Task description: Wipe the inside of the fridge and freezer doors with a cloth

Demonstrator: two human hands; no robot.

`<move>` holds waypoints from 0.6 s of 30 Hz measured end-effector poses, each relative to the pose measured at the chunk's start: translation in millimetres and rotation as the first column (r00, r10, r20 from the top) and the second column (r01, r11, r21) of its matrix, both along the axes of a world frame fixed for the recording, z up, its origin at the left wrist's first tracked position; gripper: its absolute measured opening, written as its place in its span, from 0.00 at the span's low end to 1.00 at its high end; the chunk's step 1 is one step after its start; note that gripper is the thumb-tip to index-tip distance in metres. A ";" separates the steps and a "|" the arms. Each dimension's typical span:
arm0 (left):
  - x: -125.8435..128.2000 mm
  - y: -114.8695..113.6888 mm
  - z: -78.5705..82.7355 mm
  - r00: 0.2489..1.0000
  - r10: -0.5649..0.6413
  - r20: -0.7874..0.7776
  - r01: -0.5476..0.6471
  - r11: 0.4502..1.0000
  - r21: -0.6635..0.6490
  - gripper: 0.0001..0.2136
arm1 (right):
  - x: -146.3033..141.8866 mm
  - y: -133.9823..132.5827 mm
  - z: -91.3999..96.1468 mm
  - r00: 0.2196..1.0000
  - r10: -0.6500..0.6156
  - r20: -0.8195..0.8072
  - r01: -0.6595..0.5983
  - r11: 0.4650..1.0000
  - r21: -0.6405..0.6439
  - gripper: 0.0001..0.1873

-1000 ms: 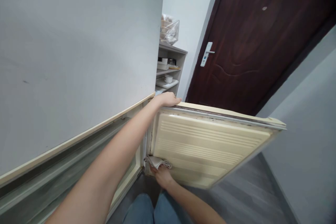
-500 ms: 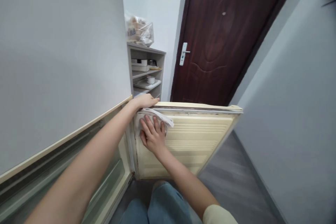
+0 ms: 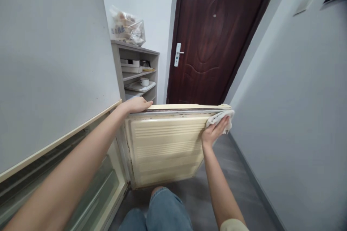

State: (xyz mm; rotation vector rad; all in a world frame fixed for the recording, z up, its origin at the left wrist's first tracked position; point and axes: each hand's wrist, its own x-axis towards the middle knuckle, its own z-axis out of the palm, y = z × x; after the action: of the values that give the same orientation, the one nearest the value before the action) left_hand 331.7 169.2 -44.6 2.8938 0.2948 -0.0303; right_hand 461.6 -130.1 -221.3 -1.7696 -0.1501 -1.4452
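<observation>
The cream inner panel of an open fridge door faces me, with dark marks along its seal. My left hand is closed over the door's top edge near the hinge side, its fingertips partly hidden behind the edge. At the door's far upper right corner, my right hand is closed on a white cloth and presses it against the panel. To the left, the fridge compartment stands open, with greenish see-through drawer fronts partly covered by my left forearm.
Behind the door stands a grey shelf unit with boxes, a tray and a white cup. A plastic bag sits on top of it. Beyond is a dark red wooden door. A pale wall runs along the right.
My right hand has moved the cloth from the hinge side across to the door's outer right corner. My left hand keeps its hold on the top edge. The view has shifted slightly right.
</observation>
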 end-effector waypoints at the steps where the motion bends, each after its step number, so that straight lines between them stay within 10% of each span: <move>1: 0.3 0.6 -0.1 1.000 -0.004 -0.001 0.004 1.000 -0.003 0.33 | -3.3 6.5 -0.4 1.000 0.006 -0.011 -0.006 1.000 0.018 0.31; 7: 0.8 1.5 -0.3 1.000 -0.007 0.010 0.007 1.000 0.010 0.34 | -77.1 115.9 -33.8 0.985 0.144 -0.095 -0.158 0.973 -0.167 0.34; 12: 1.1 -0.7 -1.7 0.999 0.010 0.032 -0.009 1.000 -0.011 0.32 | -146.7 206.0 -77.7 0.913 0.337 -0.230 -0.406 0.691 -0.598 0.32; 15: 1.9 -0.8 -4.2 0.997 0.021 0.069 -0.021 1.000 -0.007 0.31 | -156.4 215.0 -88.6 0.890 0.382 -0.247 -0.433 0.544 -0.719 0.31; 18: 2.9 -0.1 -6.3 0.996 0.022 0.083 -0.023 1.000 0.004 0.30 | -143.7 190.7 -92.1 0.906 0.381 -0.185 -0.387 0.569 -0.725 0.30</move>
State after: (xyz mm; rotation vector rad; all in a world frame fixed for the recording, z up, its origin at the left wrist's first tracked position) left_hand 334.5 169.1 -50.9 2.8869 0.3129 0.0936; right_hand 317.9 60.7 -313.4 -2.1847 -1.2277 -1.0949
